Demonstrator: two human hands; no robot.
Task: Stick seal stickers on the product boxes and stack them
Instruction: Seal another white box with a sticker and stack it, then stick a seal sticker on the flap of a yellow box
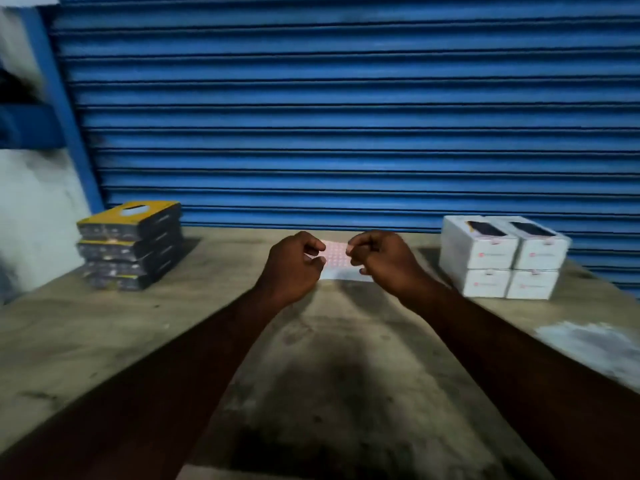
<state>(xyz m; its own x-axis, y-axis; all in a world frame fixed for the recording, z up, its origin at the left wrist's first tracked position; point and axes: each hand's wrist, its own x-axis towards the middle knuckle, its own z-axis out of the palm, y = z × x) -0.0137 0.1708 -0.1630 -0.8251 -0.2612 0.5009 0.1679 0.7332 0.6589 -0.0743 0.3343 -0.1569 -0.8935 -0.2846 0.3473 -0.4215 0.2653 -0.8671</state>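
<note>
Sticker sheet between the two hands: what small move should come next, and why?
Probably the right hand peels one seal off the sticker sheet while the left hand steadies it. Both hands pinch the sheet above the table, right fingertips at its top edge. The white boxes already show pink seals; the dark boxes show none that I can make out.
</note>
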